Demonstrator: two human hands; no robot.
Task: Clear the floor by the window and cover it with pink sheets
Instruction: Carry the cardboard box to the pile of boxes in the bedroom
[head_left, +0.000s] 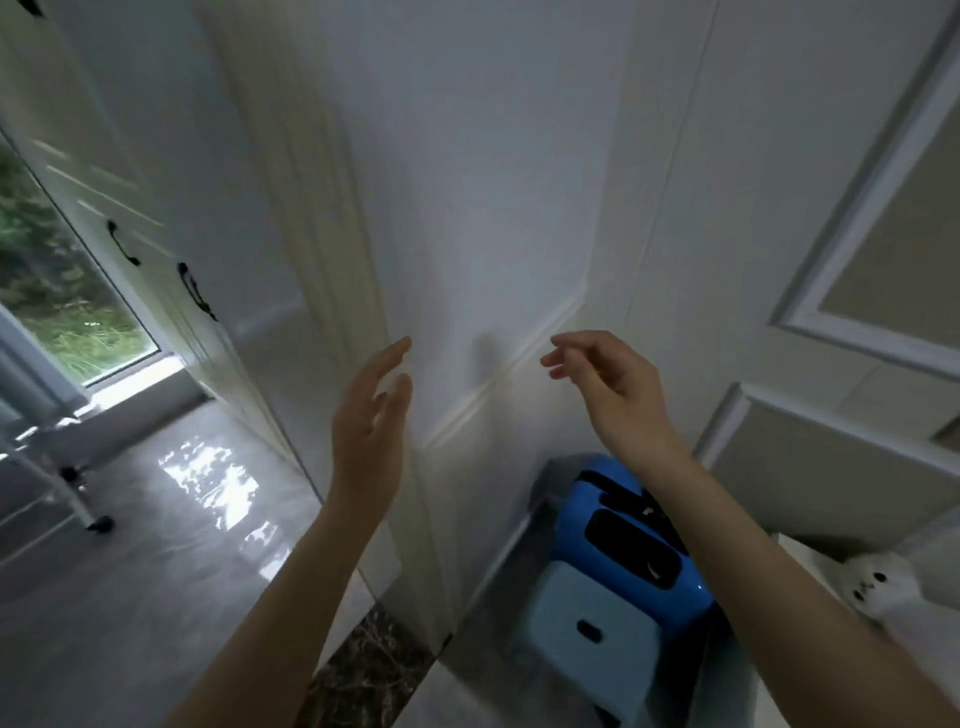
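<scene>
Both empty, my left hand (371, 415) spread, my right hand (608, 387) loosely curled, I judge clearing ongoing; next, the glossy grey tiled floor (156, 545) at nine o'clock needs pink sheets.

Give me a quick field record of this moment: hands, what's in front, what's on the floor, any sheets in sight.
left hand: open, raised, holds nothing
right hand: open, fingers loosely curled, holds nothing
in front: white panelled wall
floor by window: glossy grey tile, a wheeled white frame at left
right of wall: blue stools stacked in corner
window: far left, greenery outside
pink sheets: none in view
</scene>
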